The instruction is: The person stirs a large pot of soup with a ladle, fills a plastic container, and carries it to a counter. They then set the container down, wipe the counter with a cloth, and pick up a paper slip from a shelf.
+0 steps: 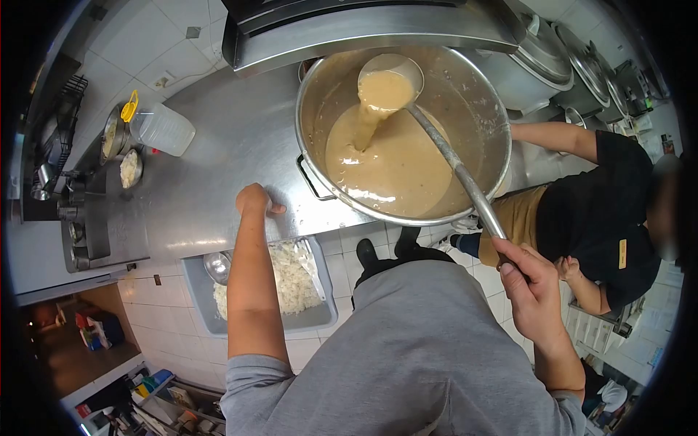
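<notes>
Left: at the steel counter, my left hand, fingers curled; whether they grasp anything, I cannot tell. Centre: the tilted ladle pours tan liquid into the pot. Right: my right hand clasps the ladle; a slipping grip could cause splashing.

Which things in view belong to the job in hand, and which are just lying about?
Apparently in the job:
- ladle, held in the right hand
- large pot
- pale liquid pouring from the ladle

Apparently lying about:
- yellow-capped jug
- grey tub of white food
</notes>
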`<state>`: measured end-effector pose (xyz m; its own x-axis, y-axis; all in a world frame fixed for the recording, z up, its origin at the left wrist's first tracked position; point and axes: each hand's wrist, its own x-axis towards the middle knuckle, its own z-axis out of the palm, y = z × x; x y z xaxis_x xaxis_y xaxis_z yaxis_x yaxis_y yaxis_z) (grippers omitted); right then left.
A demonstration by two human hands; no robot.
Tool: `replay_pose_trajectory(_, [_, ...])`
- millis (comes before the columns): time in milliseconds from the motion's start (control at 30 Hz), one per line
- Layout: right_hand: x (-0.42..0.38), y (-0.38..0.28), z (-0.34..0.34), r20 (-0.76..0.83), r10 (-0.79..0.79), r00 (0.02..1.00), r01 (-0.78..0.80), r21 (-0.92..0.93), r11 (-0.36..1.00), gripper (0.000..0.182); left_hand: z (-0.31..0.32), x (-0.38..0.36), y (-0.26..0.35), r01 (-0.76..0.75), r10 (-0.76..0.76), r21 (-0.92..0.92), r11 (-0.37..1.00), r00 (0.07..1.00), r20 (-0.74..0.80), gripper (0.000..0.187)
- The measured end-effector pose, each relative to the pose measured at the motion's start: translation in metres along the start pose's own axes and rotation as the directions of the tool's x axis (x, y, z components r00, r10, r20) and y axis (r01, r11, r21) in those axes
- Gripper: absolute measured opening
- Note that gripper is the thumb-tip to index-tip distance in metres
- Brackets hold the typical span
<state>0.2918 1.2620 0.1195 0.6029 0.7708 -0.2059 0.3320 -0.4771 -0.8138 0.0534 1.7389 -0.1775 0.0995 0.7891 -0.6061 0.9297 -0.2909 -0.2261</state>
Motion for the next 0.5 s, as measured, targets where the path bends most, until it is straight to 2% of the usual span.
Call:
replay_pose_trajectory(133, [-0.009,0.003,0.005,-0.038,-0.017,0.999,0.017,-0.009,1.000,0.037,-0.002,-0.005,0.000,-0.009,0.009,-0.008,1.000,1.000,-0.009,0.095])
replay_pose_trajectory(200, [-0.012,0.006,0.007,-0.066,-0.097,0.993,0.094,-0.053,0.994,0.037,-0.002,-0.006,0.000,-0.013,0.013,-0.006,1.000,1.000,-0.009,0.095])
replay_pose_trajectory(433, [-0.025,0.004,0.009,-0.084,-0.098,0.992,0.094,-0.048,0.994,0.038,0.005,0.000,-0.005,-0.039,0.039,-0.005,0.999,0.999,-0.033,0.096])
replay_pose_trajectory(500, [-0.026,0.001,0.004,-0.095,-0.057,0.994,0.050,-0.081,0.995,0.036,0.006,-0.001,-0.007,-0.039,0.039,0.004,0.999,0.998,-0.040,0.095])
